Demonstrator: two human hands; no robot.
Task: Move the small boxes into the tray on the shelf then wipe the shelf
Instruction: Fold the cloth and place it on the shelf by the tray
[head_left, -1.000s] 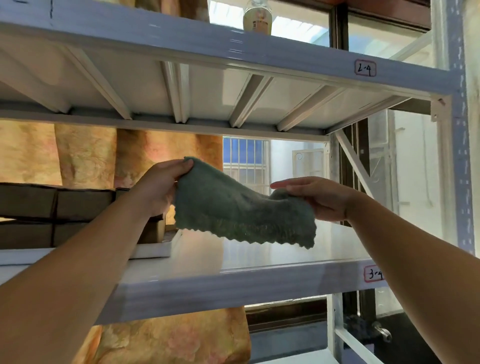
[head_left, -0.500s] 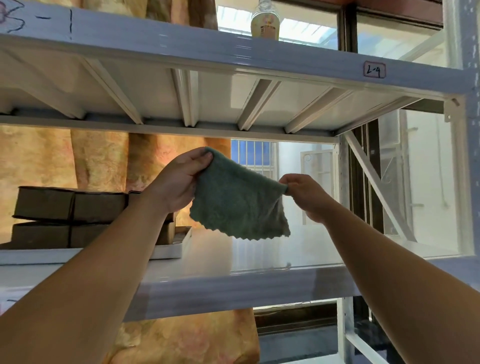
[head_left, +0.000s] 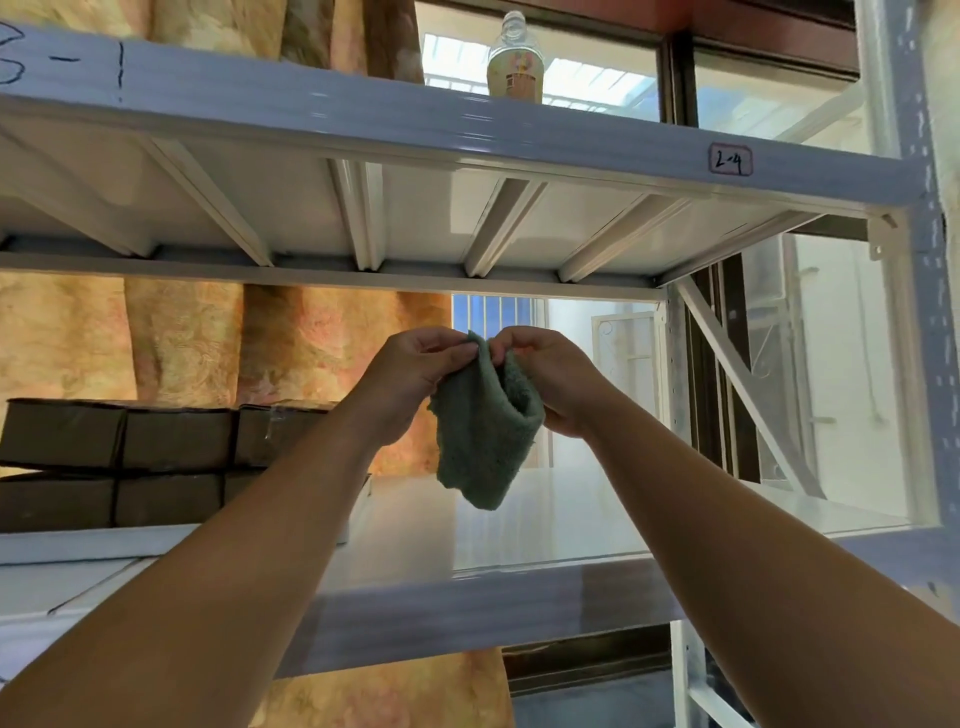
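Observation:
A green cloth (head_left: 480, 441) hangs folded in half above the white shelf (head_left: 597, 519). My left hand (head_left: 410, 379) and my right hand (head_left: 550, 384) pinch its top corners together, fingertips almost touching. Several dark brown small boxes (head_left: 171, 441) are stacked in two layers in the white tray (head_left: 104, 540) at the left of the shelf. My left forearm hides the tray's right end.
An upper shelf (head_left: 467, 135) runs overhead with a plastic bottle (head_left: 514, 57) standing on it. A grey upright post (head_left: 930, 312) and a diagonal brace (head_left: 743, 395) stand at the right. A patterned curtain (head_left: 182, 343) hangs behind the boxes.
My hands have come together, bringing the cloth's two corners to meet and folding the spread cloth in half. The view has tilted upward slightly.

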